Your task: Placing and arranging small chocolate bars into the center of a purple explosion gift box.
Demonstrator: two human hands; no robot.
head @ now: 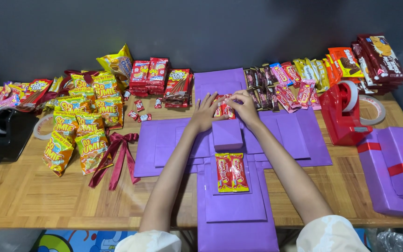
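Purple card (236, 210), unfolded into a cross of stepped panels, reaches from the near table edge up toward a dark grey wall. Both forearms lie along it. On the near arm of the cross, below the fingers, rest two red and yellow bars (232, 172) side by side. At the centre sits a small purple box (227, 134), just beneath both hands. The left hand (205, 113) and right hand (244, 107) meet on the far panel, fingers curled down and pressing on small red packets (223, 109) between them.

The table (33, 196) is pale wood in a parquet pattern. Left of the fingers lie orange and yellow snack bags (78, 135), a dark red ribbon bow (115, 156) and a black tape dispenser (5, 135). Beyond them stand red wafer packs (149, 74). Right of the fingers sit a row of chocolate bars (285, 84), a red tape dispenser (343, 114) and purple boxes with red bands (395, 168).
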